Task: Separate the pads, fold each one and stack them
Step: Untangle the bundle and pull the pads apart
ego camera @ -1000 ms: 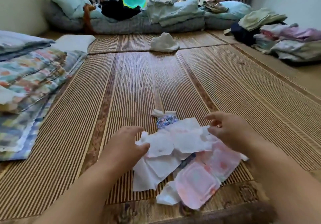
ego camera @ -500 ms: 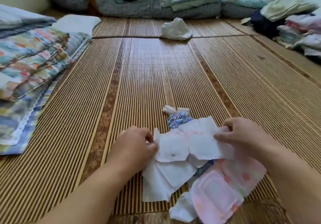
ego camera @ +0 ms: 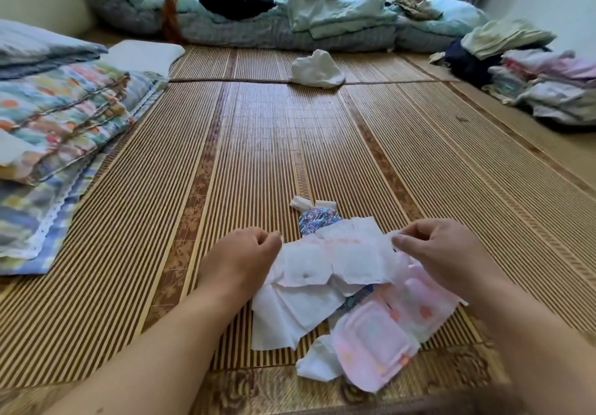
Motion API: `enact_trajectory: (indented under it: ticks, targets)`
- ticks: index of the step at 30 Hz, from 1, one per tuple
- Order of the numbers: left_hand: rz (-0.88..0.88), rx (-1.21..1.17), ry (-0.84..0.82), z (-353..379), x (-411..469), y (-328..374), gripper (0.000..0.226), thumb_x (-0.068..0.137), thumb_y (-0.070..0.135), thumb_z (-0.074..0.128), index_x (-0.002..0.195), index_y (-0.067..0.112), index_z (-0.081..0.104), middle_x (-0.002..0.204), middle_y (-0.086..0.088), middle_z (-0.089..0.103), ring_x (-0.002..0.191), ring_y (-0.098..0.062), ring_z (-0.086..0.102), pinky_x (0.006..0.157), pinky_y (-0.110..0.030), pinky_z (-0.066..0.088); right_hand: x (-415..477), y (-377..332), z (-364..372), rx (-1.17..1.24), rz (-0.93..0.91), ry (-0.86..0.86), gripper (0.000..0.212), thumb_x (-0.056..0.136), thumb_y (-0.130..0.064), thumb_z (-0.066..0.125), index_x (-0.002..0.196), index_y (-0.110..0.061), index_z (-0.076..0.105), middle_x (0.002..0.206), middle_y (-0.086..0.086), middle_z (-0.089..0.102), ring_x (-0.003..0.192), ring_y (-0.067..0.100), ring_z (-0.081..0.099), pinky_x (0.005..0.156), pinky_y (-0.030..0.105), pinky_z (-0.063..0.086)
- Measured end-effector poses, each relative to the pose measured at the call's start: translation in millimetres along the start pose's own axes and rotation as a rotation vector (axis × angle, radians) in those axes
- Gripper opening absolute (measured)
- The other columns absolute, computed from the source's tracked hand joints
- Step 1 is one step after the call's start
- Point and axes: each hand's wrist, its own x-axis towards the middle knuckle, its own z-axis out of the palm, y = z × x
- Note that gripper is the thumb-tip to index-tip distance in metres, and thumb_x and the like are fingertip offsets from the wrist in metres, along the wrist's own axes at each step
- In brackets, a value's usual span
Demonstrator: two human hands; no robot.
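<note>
On the woven mat (ego camera: pixel 258 163) we see the left hand (ego camera: pixel 240 261) and right hand (ego camera: pixel 442 253), each closed, pinching opposite ends of one white pad (ego camera: pixel 335 260) atop the heap.

two hands (ego camera: pixel 240 261) (ego camera: pixel 442 253), one heap of pads (ego camera: pixel 338 289), one mat (ego camera: pixel 258 144).

Single view only, head-worn camera, wide-angle, looking forward and down. Low vantage, close above bamboo mat (ego camera: pixel 258 144). Both forearms enter from bottom edge; left hand (ego camera: pixel 240 261) and right hand (ego camera: pixel 442 253) sit near lens, lower centre. Mat runs away toward bedding (ego camera: pixel 290 24) at far wall, top of frame. Edges bow with lens distortion. No second view to share scene.
</note>
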Motion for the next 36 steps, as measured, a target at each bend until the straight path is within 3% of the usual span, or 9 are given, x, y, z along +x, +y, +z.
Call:
enact_trajectory:
  ticks: [3, 5, 8, 14, 19, 24, 28, 32, 36]
  targets:
    - [0.009, 0.286, 0.023, 10.7, -4.6, 3.5, 0.060, 0.069, 0.080, 0.040, 0.086, 0.028, 0.063, 0.091, 0.003, 0.062, 0.084, -0.019, 0.058, 0.072, -0.038, 0.048, -0.4, -1.6, 0.8, 0.057, -0.013, -0.017, 0.018, 0.080, -0.035, 0.068, 0.064, -0.029, 0.071, 0.063, -0.022, 0.068, 0.058, 0.002, 0.062, 0.051, 0.022, 0.041]
    - [0.031, 0.291, 0.080, 14.0, -5.4, 5.6, 0.041, 0.074, 0.069, 0.047, 0.087, 0.033, 0.063, 0.095, 0.003, 0.061, 0.087, -0.020, 0.056, 0.073, -0.037, 0.045, 0.6, -2.0, 0.2, 0.081, -0.026, -0.018, 0.018, 0.080, -0.034, 0.069, 0.064, -0.027, 0.071, 0.062, -0.015, 0.069, 0.058, 0.007, 0.062, 0.051, 0.024, 0.042]
    - [0.029, 0.092, 0.112, 11.4, -3.7, 2.2, 0.038, 0.084, 0.051, 0.046, 0.066, 0.022, 0.063, 0.071, 0.004, 0.064, 0.067, -0.019, 0.058, 0.064, -0.036, 0.048, 2.7, 0.2, -2.9, 0.132, -0.028, -0.023, 0.019, 0.080, -0.034, 0.069, 0.063, -0.024, 0.072, 0.063, -0.007, 0.070, 0.063, 0.014, 0.065, 0.056, 0.032, 0.050]
    - [-0.026, -0.259, 0.159, -7.7, -0.8, 6.2, 0.048, 0.091, 0.044, 0.047, 0.072, 0.006, 0.069, 0.061, -0.012, 0.065, 0.056, -0.029, 0.058, 0.051, -0.035, 0.041, 7.8, 6.3, -12.3, 0.448, 0.072, -0.017, 0.017, 0.079, -0.023, 0.068, 0.066, -0.013, 0.069, 0.059, 0.004, 0.065, 0.055, 0.013, 0.056, 0.050, 0.025, 0.044]
    - [-0.269, -0.758, -0.083, -26.7, -0.2, 15.1, 0.022, 0.090, 0.021, 0.049, 0.091, 0.005, 0.063, 0.088, -0.013, 0.066, 0.077, -0.031, 0.060, 0.071, -0.046, 0.051, 11.2, 4.6, -13.9, 0.689, 0.172, -0.073, 0.014, 0.085, -0.014, 0.061, 0.072, -0.009, 0.065, 0.063, 0.003, 0.069, 0.064, 0.021, 0.063, 0.072, 0.043, 0.051]
    - [-0.495, -1.121, -0.288, -36.0, -1.3, 14.6, 0.014, 0.091, 0.011, 0.047, 0.101, 0.002, 0.052, 0.092, -0.017, 0.062, 0.080, -0.029, 0.060, 0.066, -0.038, 0.051, 14.8, 6.7, -12.7, 0.783, 0.213, -0.058, 0.021, 0.088, -0.014, 0.059, 0.067, -0.013, 0.062, 0.055, 0.002, 0.061, 0.058, 0.020, 0.060, 0.052, 0.033, 0.051]
    - [-0.404, -0.948, -0.361, -42.9, -1.2, 7.3, 0.001, 0.087, 0.004, 0.055, 0.087, 0.004, 0.057, 0.077, -0.011, 0.061, 0.057, -0.016, 0.055, 0.043, -0.022, 0.046, 17.2, 10.6, -16.6, 0.835, 0.240, -0.049, 0.023, 0.087, -0.017, 0.062, 0.064, -0.016, 0.063, 0.056, 0.002, 0.053, 0.049, 0.017, 0.057, 0.042, 0.028, 0.046]
    - [-0.357, -0.676, -0.283, -48.9, -0.9, -3.6, 0.016, 0.084, 0.005, 0.063, 0.099, 0.012, 0.063, 0.089, -0.012, 0.069, 0.065, -0.017, 0.064, 0.049, -0.025, 0.052, 18.4, 13.2, -16.1, 0.751, 0.264, 0.010, 0.021, 0.087, -0.018, 0.064, 0.067, -0.014, 0.064, 0.055, 0.001, 0.054, 0.045, 0.015, 0.057, 0.040, 0.025, 0.046]
    - [-0.234, -0.318, -0.168, -51.1, -3.3, -15.0, 0.006, 0.086, 0.016, 0.064, 0.086, 0.016, 0.071, 0.081, -0.005, 0.072, 0.072, -0.020, 0.070, 0.061, -0.031, 0.057, 19.4, 7.8, -9.3, 0.618, 0.246, 0.060, 0.015, 0.084, -0.020, 0.067, 0.072, -0.011, 0.066, 0.059, 0.003, 0.059, 0.042, 0.009, 0.058, 0.036, 0.021, 0.043]
